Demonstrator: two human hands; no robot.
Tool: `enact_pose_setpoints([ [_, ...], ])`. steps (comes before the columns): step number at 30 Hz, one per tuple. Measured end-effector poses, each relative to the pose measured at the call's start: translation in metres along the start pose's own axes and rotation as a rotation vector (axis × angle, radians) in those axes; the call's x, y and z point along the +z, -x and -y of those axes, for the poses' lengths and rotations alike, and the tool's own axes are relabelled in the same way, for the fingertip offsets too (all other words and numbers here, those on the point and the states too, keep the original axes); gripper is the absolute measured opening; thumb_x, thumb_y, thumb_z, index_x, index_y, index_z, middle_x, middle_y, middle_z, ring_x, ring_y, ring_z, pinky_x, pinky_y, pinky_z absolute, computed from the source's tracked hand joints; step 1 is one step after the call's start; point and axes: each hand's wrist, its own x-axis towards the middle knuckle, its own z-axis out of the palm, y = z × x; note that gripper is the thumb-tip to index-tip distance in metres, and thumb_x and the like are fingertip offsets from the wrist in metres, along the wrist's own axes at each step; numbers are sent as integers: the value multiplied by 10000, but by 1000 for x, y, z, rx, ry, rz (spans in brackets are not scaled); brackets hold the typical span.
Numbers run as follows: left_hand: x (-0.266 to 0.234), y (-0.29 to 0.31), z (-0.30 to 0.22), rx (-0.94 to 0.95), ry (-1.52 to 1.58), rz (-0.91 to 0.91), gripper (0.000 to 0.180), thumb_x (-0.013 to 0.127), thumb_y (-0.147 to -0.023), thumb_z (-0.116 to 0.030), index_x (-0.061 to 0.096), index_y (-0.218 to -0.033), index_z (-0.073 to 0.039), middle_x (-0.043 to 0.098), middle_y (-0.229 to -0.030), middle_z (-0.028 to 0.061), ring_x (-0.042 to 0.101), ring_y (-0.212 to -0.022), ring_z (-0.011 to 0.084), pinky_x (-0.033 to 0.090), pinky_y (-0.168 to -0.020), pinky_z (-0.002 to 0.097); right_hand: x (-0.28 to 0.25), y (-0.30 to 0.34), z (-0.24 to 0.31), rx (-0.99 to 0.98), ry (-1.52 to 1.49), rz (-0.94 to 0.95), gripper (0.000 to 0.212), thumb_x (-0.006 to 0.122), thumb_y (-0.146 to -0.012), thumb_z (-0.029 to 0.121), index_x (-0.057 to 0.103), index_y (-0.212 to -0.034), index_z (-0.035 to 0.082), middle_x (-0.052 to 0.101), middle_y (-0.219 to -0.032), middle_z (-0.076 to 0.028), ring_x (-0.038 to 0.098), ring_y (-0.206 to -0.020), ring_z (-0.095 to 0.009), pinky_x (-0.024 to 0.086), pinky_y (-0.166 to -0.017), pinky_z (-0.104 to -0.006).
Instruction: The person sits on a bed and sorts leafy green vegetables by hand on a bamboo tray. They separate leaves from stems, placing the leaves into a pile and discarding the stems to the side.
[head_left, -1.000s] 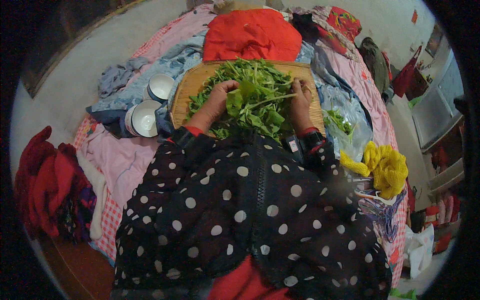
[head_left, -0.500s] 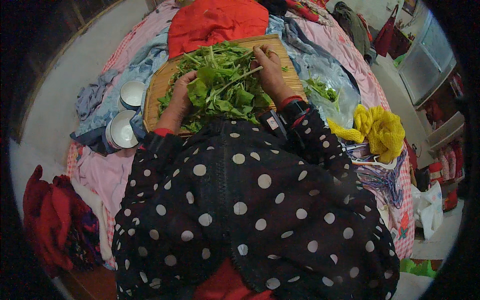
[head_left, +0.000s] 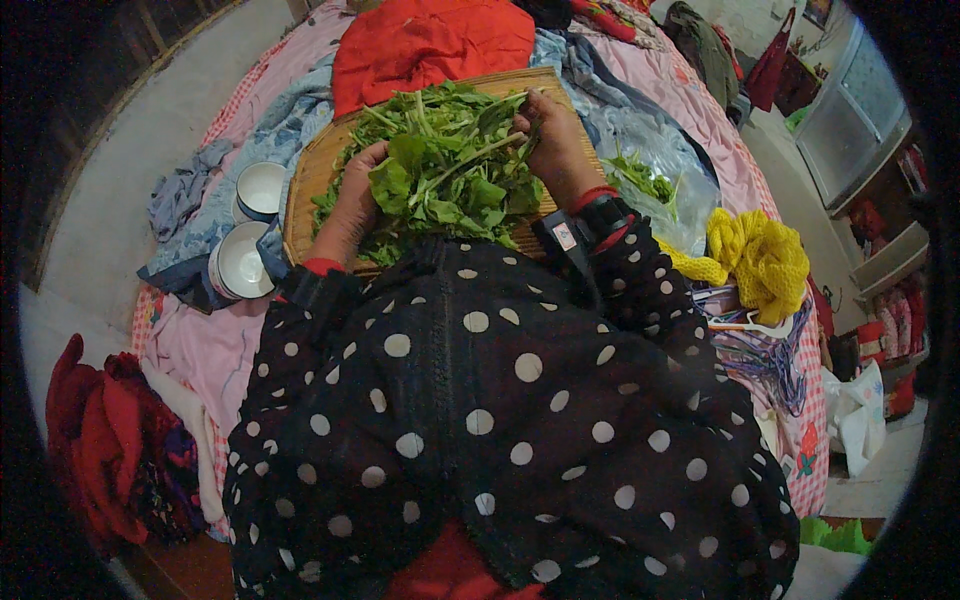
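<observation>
A heap of leafy greens (head_left: pixel 470 120) lies on a flat bamboo tray (head_left: pixel 308 195) in front of me. My left hand (head_left: pixel 352 205) is closed at the left side of the heap, its fingertips partly behind a broad leaf (head_left: pixel 398 172). It holds leafy greens there. At the heap's upper right, my right hand (head_left: pixel 560 150) is closed, thumb and fingers pinching a thin stem of the greens. Another pale stem (head_left: pixel 465 172) slants across the heap toward that hand.
Two white bowls (head_left: pixel 261 187) sit left of the tray. To the right lie a clear plastic bag (head_left: pixel 695 185) with greens, a yellow knitted cloth (head_left: pixel 765 262) and hangers (head_left: pixel 750 322). A red cloth (head_left: pixel 430 50) is spread beyond the tray on the bed.
My right hand has shifted slightly right and toward me, away from the heap. The left hand has stayed nearly in place at the greens.
</observation>
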Motion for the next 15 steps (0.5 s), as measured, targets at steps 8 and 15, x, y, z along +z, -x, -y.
enact_pose_setpoints([
  [8, 1, -3, 1, -3, 9, -33, 224, 575, -810, -45, 600, -1029, -7, 634, -910, 33, 606, -749, 109, 502, -664, 243, 4, -5, 22, 49, -209, -54, 178, 442, -908, 164, 395, -750, 98, 349, -649, 1, 371, -534, -133, 319, -504, -300],
  [15, 3, -10, -20, 172, -391, -179, 233, 617, -815, -93, 602, -1040, -31, 631, -900, 39, 595, -755, 101, 492, -666, 238, 15, -6, 22, 86, -293, -90, 176, 442, -892, 147, 383, -731, 110, 341, -650, 3, 368, -543, -129, 318, -509, -296],
])
